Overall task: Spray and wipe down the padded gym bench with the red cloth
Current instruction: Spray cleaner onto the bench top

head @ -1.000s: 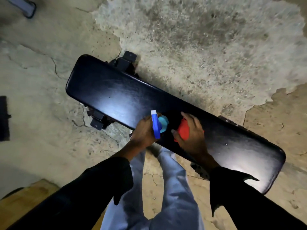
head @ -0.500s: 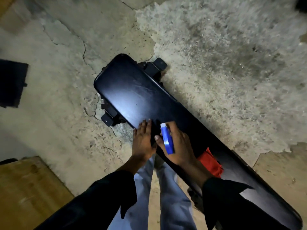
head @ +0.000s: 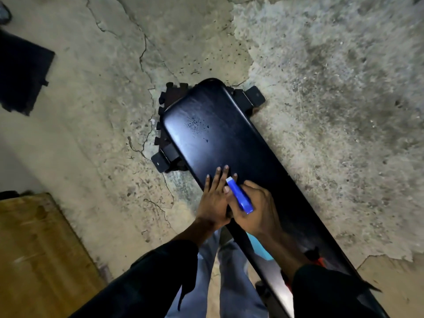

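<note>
The black padded bench [head: 270, 157] runs diagonally from the upper middle to the lower right. A patch of spray droplets [head: 196, 126] speckles its far end. My right hand [head: 257, 210] grips a spray bottle with a blue head [head: 239, 196], nozzle aimed at the far end; its teal body [head: 259, 247] shows under my wrist. My left hand [head: 214, 198] rests flat on the pad's near edge, fingers spread, right beside the bottle. A sliver of the red cloth [head: 320, 261] lies on the bench behind my right forearm, mostly hidden by the sleeve.
Cracked, patchy concrete floor [head: 114, 99] surrounds the bench. Black bench feet [head: 161, 160] stick out at the far end over an interlocking mat piece. A dark mat [head: 20, 70] lies at upper left and a wooden board [head: 34, 249] at lower left. My legs stand beside the bench.
The bottle passed from my left hand to my right, which left the red cloth on the bench. Both hands shifted toward the far end. Droplets have appeared there.
</note>
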